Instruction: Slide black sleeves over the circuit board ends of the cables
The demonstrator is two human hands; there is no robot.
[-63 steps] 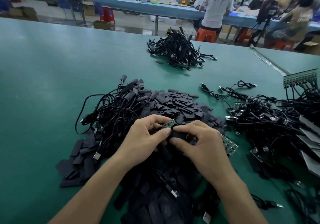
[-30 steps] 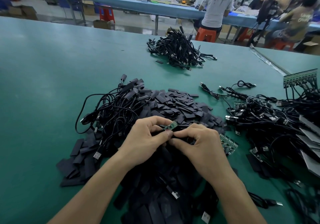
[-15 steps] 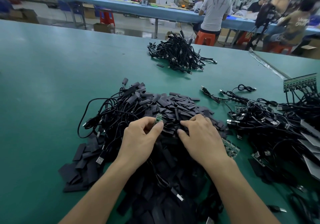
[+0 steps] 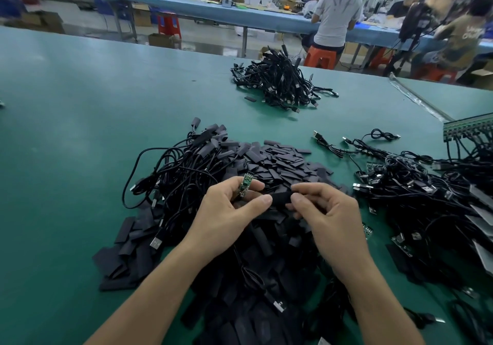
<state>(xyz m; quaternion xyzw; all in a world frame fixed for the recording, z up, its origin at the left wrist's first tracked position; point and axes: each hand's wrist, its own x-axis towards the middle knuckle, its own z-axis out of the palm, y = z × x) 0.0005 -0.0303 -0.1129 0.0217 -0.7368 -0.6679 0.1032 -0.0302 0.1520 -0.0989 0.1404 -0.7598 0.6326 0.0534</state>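
Observation:
My left hand (image 4: 229, 211) pinches a small green circuit board (image 4: 245, 184) on a cable end, the board standing upright above my fingers. A flat black sleeve (image 4: 280, 199) lies between both hands: my right hand (image 4: 325, 211) pinches its right end, and my left thumb touches its left end. The sleeve sits beside the board, not over it. Under my hands lies a big heap of loose black sleeves (image 4: 277, 163), mixed with black cables (image 4: 181, 174).
A tangle of cables with bare boards (image 4: 416, 184) fills the right side. Another cable pile (image 4: 280, 83) lies far up the green table (image 4: 80, 120). A comb-like green fixture (image 4: 469, 128) sits at the right edge. People work at a far bench.
My right hand went down into the sleeve heap and has come up holding a black sleeve. My left hand kept hold of the circuit board and turned it upright.

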